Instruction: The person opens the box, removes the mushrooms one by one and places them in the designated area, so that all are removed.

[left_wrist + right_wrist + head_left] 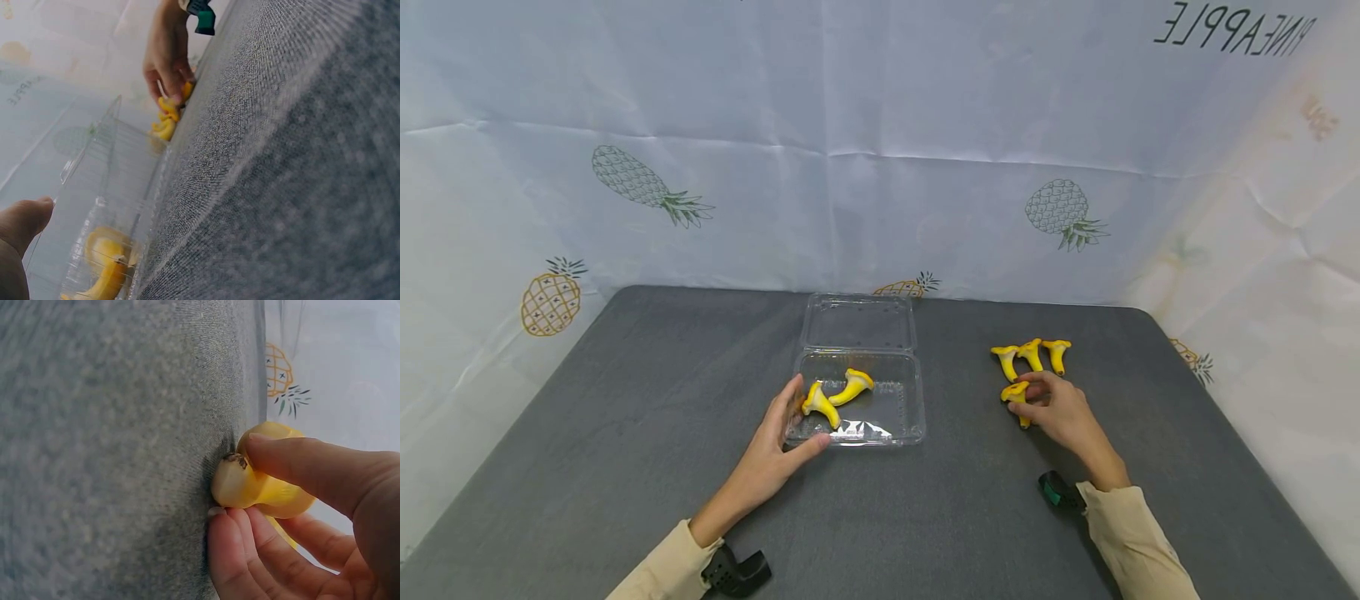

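The right hand has its fingers curled around one yellow toy mushroom lying on the grey desk, pinched between thumb and fingertips, so it's grasping that one. Three more mushrooms stand in a row just behind it. The clear plastic box sits well off to the left of that hand, lid flipped open toward the back, with two mushrooms already lying inside. The left hand is right at the box's near left corner, thumb along the front edge and fingers up against the side, steadying it. So the held mushroom is on the right hand's side, and the box lies across from it.
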Demonstrator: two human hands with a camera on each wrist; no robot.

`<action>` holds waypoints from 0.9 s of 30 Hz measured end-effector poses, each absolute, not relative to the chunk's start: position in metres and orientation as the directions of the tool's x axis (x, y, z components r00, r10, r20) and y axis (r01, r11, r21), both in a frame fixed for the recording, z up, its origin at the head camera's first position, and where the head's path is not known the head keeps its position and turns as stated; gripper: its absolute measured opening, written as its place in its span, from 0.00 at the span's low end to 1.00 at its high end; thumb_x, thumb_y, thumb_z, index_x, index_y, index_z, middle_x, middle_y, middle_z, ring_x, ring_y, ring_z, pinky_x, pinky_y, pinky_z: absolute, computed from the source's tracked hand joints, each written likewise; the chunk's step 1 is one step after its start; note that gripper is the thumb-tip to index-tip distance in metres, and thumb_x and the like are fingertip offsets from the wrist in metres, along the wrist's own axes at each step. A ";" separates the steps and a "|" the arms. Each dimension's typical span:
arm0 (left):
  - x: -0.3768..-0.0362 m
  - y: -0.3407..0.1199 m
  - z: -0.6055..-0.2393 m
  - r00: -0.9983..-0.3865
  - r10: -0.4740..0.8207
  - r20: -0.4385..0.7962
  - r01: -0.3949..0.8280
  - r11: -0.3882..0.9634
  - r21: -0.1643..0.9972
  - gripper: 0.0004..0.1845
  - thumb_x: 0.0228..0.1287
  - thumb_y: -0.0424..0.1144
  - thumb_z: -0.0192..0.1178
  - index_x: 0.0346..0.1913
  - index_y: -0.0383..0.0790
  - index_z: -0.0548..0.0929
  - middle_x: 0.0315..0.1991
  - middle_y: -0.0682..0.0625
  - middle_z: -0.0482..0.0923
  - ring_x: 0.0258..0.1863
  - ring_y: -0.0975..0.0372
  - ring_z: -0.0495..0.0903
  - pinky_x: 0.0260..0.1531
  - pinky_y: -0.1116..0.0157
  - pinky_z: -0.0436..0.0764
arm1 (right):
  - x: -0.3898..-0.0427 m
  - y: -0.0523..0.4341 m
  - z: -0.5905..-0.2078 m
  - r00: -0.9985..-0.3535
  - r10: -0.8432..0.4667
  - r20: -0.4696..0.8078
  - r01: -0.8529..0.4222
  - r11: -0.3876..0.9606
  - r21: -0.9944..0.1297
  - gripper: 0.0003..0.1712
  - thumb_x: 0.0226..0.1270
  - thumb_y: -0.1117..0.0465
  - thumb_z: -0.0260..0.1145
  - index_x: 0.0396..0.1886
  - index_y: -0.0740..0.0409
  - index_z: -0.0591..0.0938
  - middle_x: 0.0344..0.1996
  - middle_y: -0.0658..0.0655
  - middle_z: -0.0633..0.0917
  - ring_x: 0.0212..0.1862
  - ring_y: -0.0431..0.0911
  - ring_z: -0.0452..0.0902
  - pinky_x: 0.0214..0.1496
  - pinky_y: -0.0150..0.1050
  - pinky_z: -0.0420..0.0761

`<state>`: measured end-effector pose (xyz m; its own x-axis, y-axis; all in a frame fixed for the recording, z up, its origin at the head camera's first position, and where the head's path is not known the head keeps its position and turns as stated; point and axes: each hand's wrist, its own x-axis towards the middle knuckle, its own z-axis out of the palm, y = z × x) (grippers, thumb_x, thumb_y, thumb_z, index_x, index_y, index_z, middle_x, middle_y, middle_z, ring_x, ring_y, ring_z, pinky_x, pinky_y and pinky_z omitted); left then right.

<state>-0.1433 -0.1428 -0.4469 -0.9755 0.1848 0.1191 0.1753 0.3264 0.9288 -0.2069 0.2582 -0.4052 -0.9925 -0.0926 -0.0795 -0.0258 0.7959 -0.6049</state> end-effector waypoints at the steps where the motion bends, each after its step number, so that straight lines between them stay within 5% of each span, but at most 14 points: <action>1: -0.143 -0.143 -0.447 -0.975 0.185 0.120 0.176 0.325 0.929 0.49 0.68 0.44 0.64 0.80 0.38 0.43 0.80 0.38 0.42 0.79 0.43 0.47 0.74 0.45 0.57 | -0.207 0.258 -0.405 -0.993 -0.091 -0.081 -0.023 0.794 -0.607 0.34 0.65 0.56 0.71 0.64 0.70 0.72 0.47 0.70 0.82 0.45 0.61 0.83 0.38 0.48 0.85; 27: -0.144 -0.143 -0.447 -0.975 0.181 0.130 0.185 0.334 0.924 0.48 0.68 0.42 0.64 0.80 0.37 0.43 0.80 0.38 0.43 0.79 0.43 0.47 0.73 0.46 0.57 | -0.204 0.264 -0.399 -0.990 -0.113 -0.085 -0.036 0.782 -0.622 0.32 0.65 0.57 0.71 0.64 0.67 0.73 0.47 0.68 0.83 0.47 0.62 0.84 0.40 0.47 0.85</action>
